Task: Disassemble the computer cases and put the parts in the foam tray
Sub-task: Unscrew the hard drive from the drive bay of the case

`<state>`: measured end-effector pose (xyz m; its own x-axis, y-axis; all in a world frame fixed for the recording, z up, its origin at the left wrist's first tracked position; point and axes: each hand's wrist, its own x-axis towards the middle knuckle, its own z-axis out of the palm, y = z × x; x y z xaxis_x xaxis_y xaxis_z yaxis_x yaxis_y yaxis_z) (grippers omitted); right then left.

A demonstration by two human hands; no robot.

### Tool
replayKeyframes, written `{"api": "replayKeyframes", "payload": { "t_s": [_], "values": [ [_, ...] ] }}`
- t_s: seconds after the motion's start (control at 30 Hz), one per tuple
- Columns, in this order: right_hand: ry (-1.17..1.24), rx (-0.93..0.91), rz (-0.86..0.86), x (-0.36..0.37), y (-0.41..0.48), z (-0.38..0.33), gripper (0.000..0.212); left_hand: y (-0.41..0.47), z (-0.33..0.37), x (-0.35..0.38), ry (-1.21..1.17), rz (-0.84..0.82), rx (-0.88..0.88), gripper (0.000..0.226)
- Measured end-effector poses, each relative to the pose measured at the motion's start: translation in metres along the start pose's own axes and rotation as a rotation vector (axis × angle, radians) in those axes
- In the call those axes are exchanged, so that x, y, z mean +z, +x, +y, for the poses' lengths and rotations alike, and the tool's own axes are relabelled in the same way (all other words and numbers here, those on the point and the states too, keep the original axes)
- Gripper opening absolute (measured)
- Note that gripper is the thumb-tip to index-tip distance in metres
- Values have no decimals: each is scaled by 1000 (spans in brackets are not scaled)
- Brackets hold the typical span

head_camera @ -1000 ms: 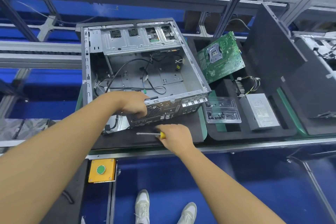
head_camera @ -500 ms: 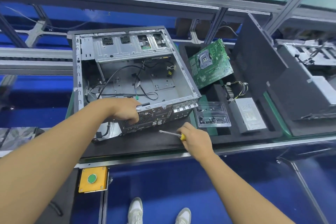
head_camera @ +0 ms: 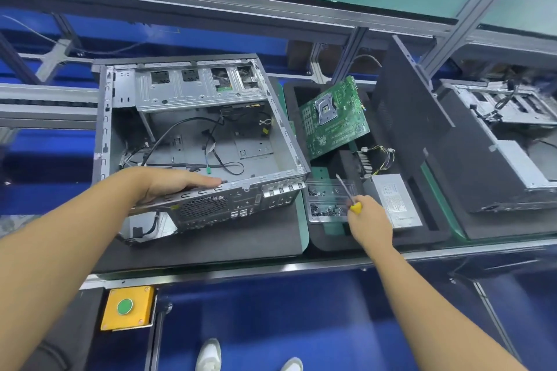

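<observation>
An open grey computer case [head_camera: 211,135] lies on its side on a black foam mat [head_camera: 241,241], loose black cables inside it. My left hand [head_camera: 168,182] rests with straight fingers on the case's near top rim. My right hand [head_camera: 369,221] grips a yellow-handled screwdriver [head_camera: 348,193] whose tip points up over a clear plastic screw box [head_camera: 328,202]. The black foam tray [head_camera: 428,238] to the right holds that box, a green motherboard [head_camera: 334,117] leaning tilted, and a silver power supply [head_camera: 398,202] with coloured wires.
A dark side panel [head_camera: 413,117] stands upright right of the tray. Another open case [head_camera: 506,141] lies at the far right. A yellow box with a green button [head_camera: 128,307] hangs below the bench edge. Aluminium frame rails cross the back. My shoes show at the bottom.
My right hand carried the screwdriver from in front of the case rightward to above the screw box. My left hand flattened from a curled grip on the rear panel to lying along the rim.
</observation>
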<state>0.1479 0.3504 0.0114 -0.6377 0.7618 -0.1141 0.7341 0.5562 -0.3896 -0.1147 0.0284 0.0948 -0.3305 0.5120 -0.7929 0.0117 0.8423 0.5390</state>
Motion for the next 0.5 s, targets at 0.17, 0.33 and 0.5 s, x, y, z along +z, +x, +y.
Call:
{"api": "replayKeyframes", "payload": {
  "t_s": [0.17, 0.33, 0.5],
  "values": [
    [351, -2, 45, -27, -19, -30, 21, 0, -3, -3, 13, -24, 14, 58],
    [464, -166, -15, -55, -28, -103, 20, -3, -3, -6, 47, -9, 142, 52],
    [414, -377, -118, -67, -39, -171, 16, -7, 8, -22, 191, 154, 350, 56]
  ]
}}
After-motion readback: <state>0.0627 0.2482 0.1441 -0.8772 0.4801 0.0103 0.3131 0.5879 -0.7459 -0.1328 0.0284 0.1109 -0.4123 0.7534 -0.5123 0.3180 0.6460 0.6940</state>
